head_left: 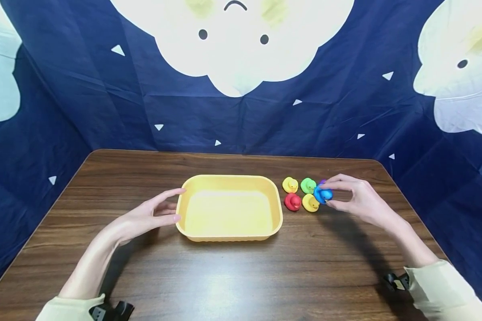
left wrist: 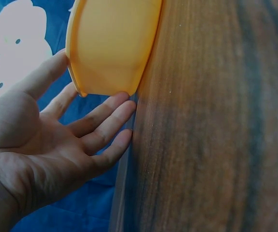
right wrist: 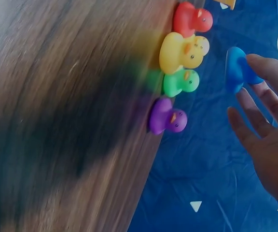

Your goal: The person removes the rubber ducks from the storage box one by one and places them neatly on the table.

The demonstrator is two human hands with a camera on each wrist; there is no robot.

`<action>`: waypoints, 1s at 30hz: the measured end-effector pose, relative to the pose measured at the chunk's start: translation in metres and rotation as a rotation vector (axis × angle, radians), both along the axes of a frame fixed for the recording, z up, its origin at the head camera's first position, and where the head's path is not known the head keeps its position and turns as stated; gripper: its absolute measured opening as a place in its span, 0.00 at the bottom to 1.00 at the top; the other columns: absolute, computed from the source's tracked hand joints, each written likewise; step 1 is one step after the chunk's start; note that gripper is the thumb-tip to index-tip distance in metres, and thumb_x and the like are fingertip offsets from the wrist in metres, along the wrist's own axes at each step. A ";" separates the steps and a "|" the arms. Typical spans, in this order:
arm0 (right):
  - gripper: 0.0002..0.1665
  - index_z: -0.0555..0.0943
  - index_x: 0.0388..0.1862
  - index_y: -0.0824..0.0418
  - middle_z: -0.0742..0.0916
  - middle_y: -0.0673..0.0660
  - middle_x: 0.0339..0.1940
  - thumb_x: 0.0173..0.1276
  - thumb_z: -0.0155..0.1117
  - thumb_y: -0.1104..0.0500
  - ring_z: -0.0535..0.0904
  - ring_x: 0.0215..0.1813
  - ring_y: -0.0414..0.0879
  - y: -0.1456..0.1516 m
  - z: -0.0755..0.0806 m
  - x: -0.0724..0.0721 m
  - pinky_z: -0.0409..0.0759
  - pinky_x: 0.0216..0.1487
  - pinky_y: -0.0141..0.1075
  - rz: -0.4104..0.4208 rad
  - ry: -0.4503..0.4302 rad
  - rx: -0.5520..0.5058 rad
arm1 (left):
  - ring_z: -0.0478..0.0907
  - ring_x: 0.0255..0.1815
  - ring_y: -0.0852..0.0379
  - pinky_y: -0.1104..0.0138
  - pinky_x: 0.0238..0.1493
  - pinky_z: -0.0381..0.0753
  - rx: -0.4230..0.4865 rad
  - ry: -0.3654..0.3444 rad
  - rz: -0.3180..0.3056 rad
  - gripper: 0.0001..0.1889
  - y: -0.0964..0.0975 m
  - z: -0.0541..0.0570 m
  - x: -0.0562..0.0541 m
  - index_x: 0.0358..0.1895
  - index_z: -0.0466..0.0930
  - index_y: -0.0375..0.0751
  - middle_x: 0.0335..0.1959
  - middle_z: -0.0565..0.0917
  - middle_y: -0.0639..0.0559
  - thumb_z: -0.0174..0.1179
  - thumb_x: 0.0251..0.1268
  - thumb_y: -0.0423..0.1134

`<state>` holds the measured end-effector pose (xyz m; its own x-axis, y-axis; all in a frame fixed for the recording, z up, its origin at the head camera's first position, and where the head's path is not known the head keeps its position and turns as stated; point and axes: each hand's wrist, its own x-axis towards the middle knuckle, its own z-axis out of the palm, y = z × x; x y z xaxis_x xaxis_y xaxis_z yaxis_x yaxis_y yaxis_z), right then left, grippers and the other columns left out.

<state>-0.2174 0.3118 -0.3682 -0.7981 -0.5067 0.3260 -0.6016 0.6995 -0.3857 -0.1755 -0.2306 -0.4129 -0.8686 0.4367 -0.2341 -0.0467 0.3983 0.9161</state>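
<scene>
My right hand [head_left: 361, 198] pinches a blue rubber duck [head_left: 323, 194] between thumb and fingertips. In the right wrist view the blue duck [right wrist: 236, 70] is raised off the wooden table, apart from the others. Below and beside it are a purple duck [right wrist: 162, 117], a green duck [head_left: 307, 185], a red duck [head_left: 292, 202] and two yellow ones, the nearer yellow duck [head_left: 310, 203] among them. A shallow yellow tray [head_left: 230, 238] lies left of the ducks. With fingers extended, my left hand [head_left: 144, 216] touches the tray's left end, thumb and index fingertip at the rim.
The brown wooden table [head_left: 225, 276] ends at a dark blue cloth backdrop [head_left: 241, 120] with white cloud faces. Wrist cameras sit at both cuffs, the left camera [head_left: 110, 310] close to the table's near side.
</scene>
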 end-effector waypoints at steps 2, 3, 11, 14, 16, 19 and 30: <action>0.26 0.89 0.53 0.49 0.88 0.46 0.49 0.56 0.81 0.66 0.82 0.51 0.35 0.004 -0.001 -0.001 0.72 0.53 0.19 -0.005 0.000 0.008 | 0.71 0.74 0.38 0.69 0.60 0.78 -0.004 -0.001 0.001 0.39 0.000 0.001 0.000 0.82 0.54 0.53 0.73 0.72 0.33 0.63 0.74 0.46; 0.26 0.89 0.54 0.49 0.88 0.46 0.49 0.56 0.81 0.66 0.82 0.52 0.35 0.005 -0.001 -0.001 0.71 0.54 0.19 -0.008 -0.004 0.011 | 0.71 0.74 0.38 0.68 0.61 0.78 -0.006 -0.002 0.001 0.39 0.000 0.001 0.000 0.82 0.54 0.53 0.73 0.72 0.33 0.63 0.74 0.47; 0.24 0.89 0.52 0.48 0.89 0.46 0.48 0.57 0.81 0.64 0.79 0.52 0.29 0.018 -0.009 -0.002 0.70 0.54 0.18 -0.029 -0.014 0.029 | 0.71 0.75 0.37 0.66 0.62 0.78 -0.004 -0.003 -0.002 0.39 -0.001 0.001 0.000 0.82 0.53 0.53 0.73 0.72 0.33 0.63 0.74 0.47; 0.24 0.89 0.52 0.49 0.89 0.46 0.48 0.56 0.81 0.64 0.78 0.53 0.26 0.024 -0.013 -0.002 0.68 0.55 0.16 -0.026 -0.023 0.015 | 0.71 0.74 0.37 0.68 0.61 0.78 0.004 -0.004 -0.006 0.38 -0.001 0.000 0.000 0.82 0.53 0.53 0.73 0.72 0.33 0.62 0.75 0.46; 0.23 0.89 0.51 0.49 0.89 0.46 0.47 0.56 0.81 0.65 0.78 0.52 0.25 0.027 -0.016 -0.002 0.68 0.55 0.15 -0.027 -0.032 0.004 | 0.71 0.74 0.37 0.70 0.60 0.78 0.011 -0.004 -0.008 0.38 -0.001 0.000 0.000 0.82 0.53 0.53 0.73 0.72 0.33 0.62 0.75 0.46; 0.23 0.89 0.51 0.50 0.89 0.46 0.48 0.57 0.81 0.64 0.77 0.53 0.24 0.031 -0.019 -0.003 0.67 0.56 0.14 -0.032 -0.051 0.004 | 0.71 0.74 0.37 0.72 0.59 0.78 0.015 -0.002 -0.005 0.38 -0.001 -0.001 0.000 0.82 0.54 0.53 0.73 0.72 0.33 0.63 0.74 0.46; 0.23 0.90 0.51 0.50 0.89 0.47 0.48 0.56 0.81 0.64 0.77 0.54 0.25 0.044 -0.038 -0.008 0.66 0.57 0.13 -0.019 -0.080 0.024 | 0.72 0.73 0.37 0.72 0.58 0.78 0.009 0.030 -0.002 0.38 0.000 -0.001 0.000 0.81 0.56 0.54 0.72 0.73 0.34 0.64 0.73 0.45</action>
<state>-0.2259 0.3554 -0.4065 -0.8306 -0.4984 0.2483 -0.5561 0.7201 -0.4150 -0.1752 -0.2306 -0.4142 -0.8745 0.4400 -0.2040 -0.0184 0.3901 0.9206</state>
